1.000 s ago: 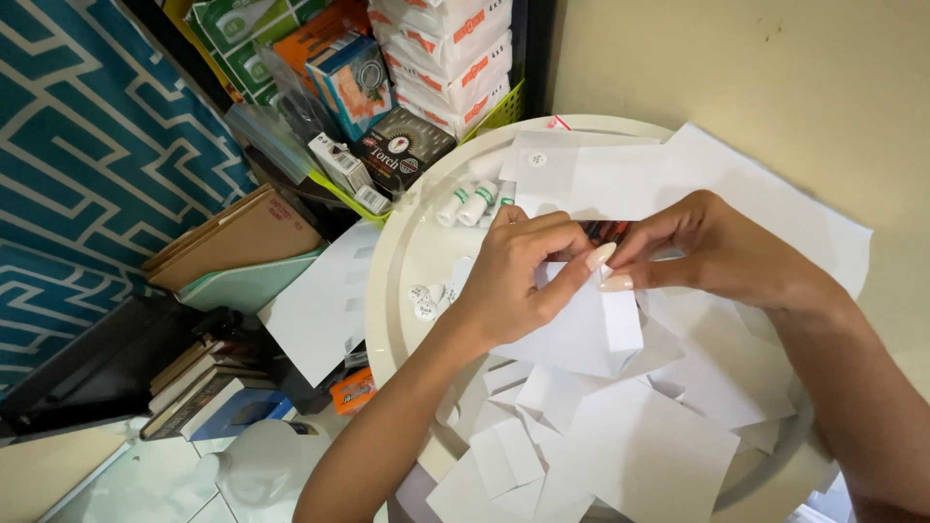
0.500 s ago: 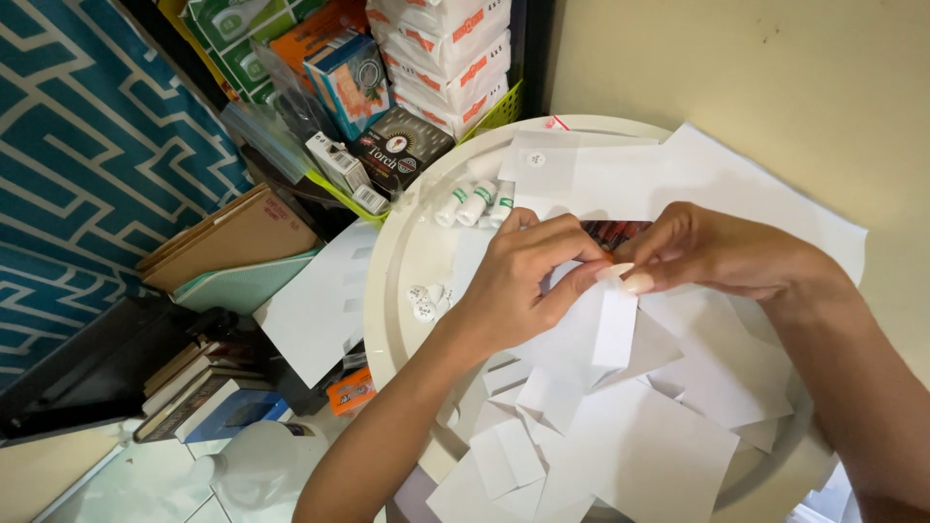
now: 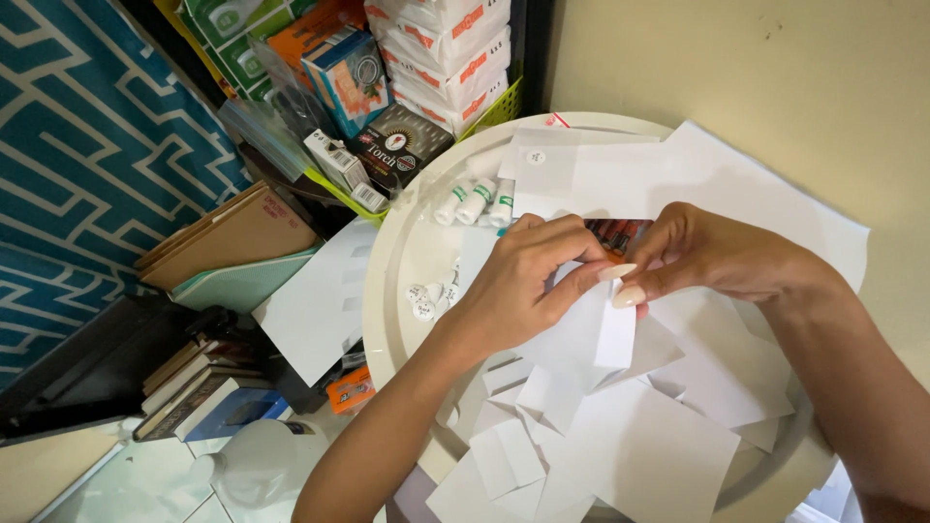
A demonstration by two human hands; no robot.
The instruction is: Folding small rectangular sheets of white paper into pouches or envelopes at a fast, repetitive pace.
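Both my hands meet over a round white table (image 3: pixel 407 242) heaped with white paper pieces. My left hand (image 3: pixel 518 281) pinches the top of a folded white paper slip (image 3: pixel 610 329) between thumb and fingers. My right hand (image 3: pixel 707 254) grips the same slip's upper edge with its fingertips, touching the left thumb. The slip hangs down below both hands. A dark printed packet (image 3: pixel 617 232) lies just behind the fingers. Three small white tubes with green bands (image 3: pixel 475 201) lie beyond my left hand, and small white round caps (image 3: pixel 424 296) sit left of its wrist.
Several loose white paper sheets (image 3: pixel 639 455) cover the table's near side. Stacked boxes (image 3: pixel 387 107) in a yellow-green basket stand at the back. Cardboard folders (image 3: pixel 232 237), books (image 3: pixel 184 387) and a white jar (image 3: pixel 262 460) lie on the floor at left. A beige wall (image 3: pixel 736 87) is right.
Both hands have shifted slightly right and lower while working the paper slip. The slip now hangs more upright below the fingers.
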